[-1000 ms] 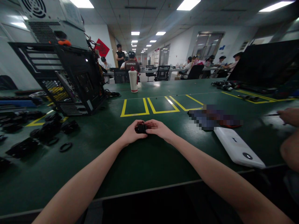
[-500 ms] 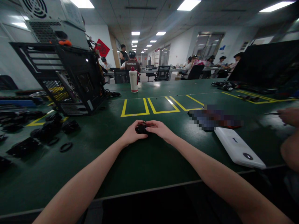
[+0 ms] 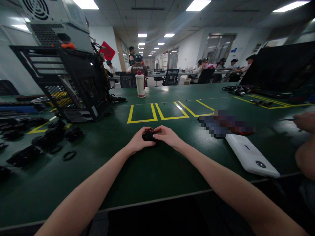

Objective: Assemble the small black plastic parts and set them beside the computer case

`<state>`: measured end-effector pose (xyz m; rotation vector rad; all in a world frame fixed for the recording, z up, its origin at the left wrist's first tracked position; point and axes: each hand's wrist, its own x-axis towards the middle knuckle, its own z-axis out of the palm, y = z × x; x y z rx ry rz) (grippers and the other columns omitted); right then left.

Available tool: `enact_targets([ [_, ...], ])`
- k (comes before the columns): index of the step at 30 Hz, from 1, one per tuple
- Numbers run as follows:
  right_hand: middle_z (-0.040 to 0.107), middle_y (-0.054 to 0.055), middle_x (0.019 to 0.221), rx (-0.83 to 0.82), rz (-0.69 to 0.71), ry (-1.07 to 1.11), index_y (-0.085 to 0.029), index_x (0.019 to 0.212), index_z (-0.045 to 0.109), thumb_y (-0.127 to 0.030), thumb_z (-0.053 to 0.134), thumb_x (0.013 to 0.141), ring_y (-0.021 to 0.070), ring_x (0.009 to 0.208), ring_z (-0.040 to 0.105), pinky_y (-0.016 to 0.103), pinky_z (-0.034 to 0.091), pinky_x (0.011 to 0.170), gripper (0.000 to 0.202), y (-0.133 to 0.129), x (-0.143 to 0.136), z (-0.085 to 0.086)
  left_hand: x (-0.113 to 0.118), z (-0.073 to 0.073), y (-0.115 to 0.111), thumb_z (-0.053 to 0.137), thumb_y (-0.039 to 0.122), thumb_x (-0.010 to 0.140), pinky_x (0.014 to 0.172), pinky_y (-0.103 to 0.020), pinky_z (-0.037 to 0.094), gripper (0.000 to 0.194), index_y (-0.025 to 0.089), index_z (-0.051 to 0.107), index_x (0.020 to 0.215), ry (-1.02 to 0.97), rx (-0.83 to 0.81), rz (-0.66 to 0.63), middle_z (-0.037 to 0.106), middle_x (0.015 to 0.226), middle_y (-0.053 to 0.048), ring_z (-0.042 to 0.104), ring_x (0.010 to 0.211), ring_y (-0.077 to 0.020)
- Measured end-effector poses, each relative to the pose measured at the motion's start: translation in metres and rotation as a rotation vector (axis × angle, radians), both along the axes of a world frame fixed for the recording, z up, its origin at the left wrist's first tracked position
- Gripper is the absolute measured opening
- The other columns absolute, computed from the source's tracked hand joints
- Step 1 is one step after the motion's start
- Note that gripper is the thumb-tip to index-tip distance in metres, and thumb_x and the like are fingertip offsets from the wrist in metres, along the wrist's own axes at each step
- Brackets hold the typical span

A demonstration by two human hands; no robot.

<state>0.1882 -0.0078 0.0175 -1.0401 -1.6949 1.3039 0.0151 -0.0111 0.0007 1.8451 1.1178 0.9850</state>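
Note:
A small black part [image 3: 148, 136], too dark to make out in detail, is between my two hands just above the green table [image 3: 157, 173]. My left hand [image 3: 139, 141] wraps round it from the left, thumb below and fingers above. From the right, my right hand [image 3: 167, 136] grips its edge with thumb and fingers pinched together. Over on the left of the table lie several black parts [image 3: 52, 132] and a black ring [image 3: 69, 155].
An open computer case [image 3: 83, 88] stands at the left back. Beyond my hands are yellow tape outlines [image 3: 142, 121] and a white cup [image 3: 140, 86]. On the right lie a white device [image 3: 252, 155] and a blurred-out item; another person's hand [image 3: 304, 122] holds a thin tool.
The fingers of my right hand have shifted slightly on the black part, and the part looks a little turned. My left hand keeps its hold.

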Motion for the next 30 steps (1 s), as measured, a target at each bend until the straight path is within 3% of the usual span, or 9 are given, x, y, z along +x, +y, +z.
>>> enact_targets([
  [4, 0.056, 0.006, 0.102, -0.039, 0.025, -0.009, -0.017, 0.1, 0.052, -0.019, 0.061, 0.068, 0.0155, 0.092, 0.054, 0.037, 0.041, 0.087, 0.034, -0.002, -0.0001, 0.0026, 0.0001, 0.0003, 0.0004, 0.07, 0.025, 0.055, 0.092, -0.042, 0.035, 0.059, 0.021, 0.045, 0.109, -0.003, 0.005, -0.008, 0.053, 0.108, -0.006, 0.05, 0.103, -0.0221],
  [10, 0.057, 0.003, 0.097, 0.017, 0.104, 0.064, -0.018, 0.093, 0.051, -0.011, 0.064, 0.061, 0.0146, 0.09, 0.055, 0.035, 0.044, 0.083, 0.035, -0.0011, 0.0012, -0.0014, -0.0004, 0.0007, 0.0005, 0.07, 0.025, 0.055, 0.092, -0.041, 0.035, 0.061, 0.02, 0.045, 0.109, 0.008, 0.011, 0.004, 0.052, 0.11, -0.007, 0.05, 0.103, -0.0218],
  [16, 0.058, 0.003, 0.087, 0.03, 0.029, 0.077, -0.015, 0.084, 0.054, -0.021, 0.059, 0.068, 0.0128, 0.082, 0.056, 0.035, 0.043, 0.082, 0.018, -0.0011, -0.0015, 0.0002, 0.0002, -0.0008, 0.0004, 0.071, 0.025, 0.055, 0.09, -0.04, 0.037, 0.062, 0.02, 0.043, 0.111, -0.011, -0.004, -0.012, 0.053, 0.108, -0.007, 0.051, 0.101, -0.0207],
  [23, 0.056, 0.006, 0.1, -0.045, 0.012, 0.046, -0.016, 0.098, 0.053, -0.019, 0.062, 0.066, 0.0141, 0.091, 0.054, 0.036, 0.041, 0.086, 0.034, 0.0014, -0.001, -0.0009, 0.0004, 0.0009, -0.0011, 0.071, 0.025, 0.055, 0.092, -0.042, 0.035, 0.061, 0.021, 0.045, 0.109, -0.006, -0.006, -0.007, 0.053, 0.108, -0.006, 0.051, 0.102, -0.0217],
  [30, 0.058, 0.003, 0.09, -0.012, 0.074, 0.018, -0.019, 0.096, 0.052, -0.021, 0.063, 0.066, 0.0146, 0.087, 0.055, 0.037, 0.042, 0.082, 0.033, -0.0003, 0.0031, -0.002, 0.0009, 0.0027, -0.0017, 0.07, 0.025, 0.055, 0.091, -0.041, 0.036, 0.06, 0.02, 0.045, 0.109, -0.01, -0.004, 0.004, 0.053, 0.108, -0.006, 0.051, 0.102, -0.0217],
])
